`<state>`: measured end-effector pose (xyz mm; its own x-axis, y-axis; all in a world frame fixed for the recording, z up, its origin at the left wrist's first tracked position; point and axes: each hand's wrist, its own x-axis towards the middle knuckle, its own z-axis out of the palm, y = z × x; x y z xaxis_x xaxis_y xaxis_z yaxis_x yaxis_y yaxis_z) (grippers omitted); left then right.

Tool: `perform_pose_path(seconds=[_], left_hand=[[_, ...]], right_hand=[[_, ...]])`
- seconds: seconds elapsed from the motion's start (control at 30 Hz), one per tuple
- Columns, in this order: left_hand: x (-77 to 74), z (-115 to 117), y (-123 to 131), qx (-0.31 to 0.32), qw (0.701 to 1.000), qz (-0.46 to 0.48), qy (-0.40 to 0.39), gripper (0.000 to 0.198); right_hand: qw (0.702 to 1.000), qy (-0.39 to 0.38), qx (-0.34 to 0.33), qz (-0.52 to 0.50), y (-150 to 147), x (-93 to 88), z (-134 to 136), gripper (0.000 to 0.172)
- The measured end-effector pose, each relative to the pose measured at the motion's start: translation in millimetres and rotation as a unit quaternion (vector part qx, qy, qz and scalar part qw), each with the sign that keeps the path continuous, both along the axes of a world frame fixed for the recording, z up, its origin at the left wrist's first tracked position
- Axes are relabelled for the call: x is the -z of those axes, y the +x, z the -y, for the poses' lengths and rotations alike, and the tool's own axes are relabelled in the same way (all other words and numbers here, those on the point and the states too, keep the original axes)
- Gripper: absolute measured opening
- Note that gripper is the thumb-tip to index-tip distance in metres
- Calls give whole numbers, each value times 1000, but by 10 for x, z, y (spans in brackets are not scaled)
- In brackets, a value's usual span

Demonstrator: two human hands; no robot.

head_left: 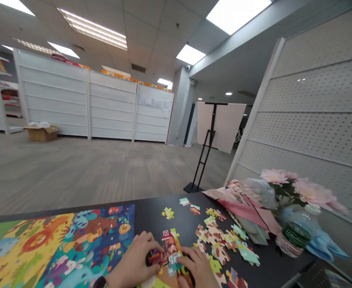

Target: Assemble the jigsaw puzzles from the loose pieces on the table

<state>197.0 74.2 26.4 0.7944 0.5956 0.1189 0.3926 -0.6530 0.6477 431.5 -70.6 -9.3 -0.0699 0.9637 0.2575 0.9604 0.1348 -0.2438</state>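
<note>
Your left hand (133, 259) and right hand (196, 266) — fingers curled down — pin jigsaw pieces (171, 252) against the black tabletop (152, 222).

Loose jigsaw pieces (218, 238) are crowding the black table (152, 220), leaving a strip beside the puzzle (59, 244). A water bottle (297, 234) and fabric (248, 210) are blocking the right.

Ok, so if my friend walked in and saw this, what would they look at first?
The big, bright jigsaw picture at the left end of the black table would probably catch their eye first. Just to its right, the left hand and right hand are at the middle of the colourful jigsaw pieces. At the table's far right, pink flowers stand out behind a plastic water bottle.
</note>
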Motion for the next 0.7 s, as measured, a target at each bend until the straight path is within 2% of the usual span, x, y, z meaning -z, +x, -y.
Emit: perform_pose_path(seconds=[0.17,0.3,0.5,0.6,0.7], left_hand=[[-2,7,-3,14,1000,-22,-17,33],[-43,5,4,25,999,-25,-1,24],[-55,48,5,28,999,-29,2,25],[34,10,13,12,999,38,-25,30],[170,-98,38,-29,988,137,-57,26]], right_hand=[[1000,-13,3,-7,-29,-44,12,43],[1000,1,-4,-2,-11,-27,19,43],[1000,16,-7,-1,-15,-41,32,41],[1000,14,-14,-2,-14,-44,26,41],[999,25,-22,-1,18,-3,13,41]])
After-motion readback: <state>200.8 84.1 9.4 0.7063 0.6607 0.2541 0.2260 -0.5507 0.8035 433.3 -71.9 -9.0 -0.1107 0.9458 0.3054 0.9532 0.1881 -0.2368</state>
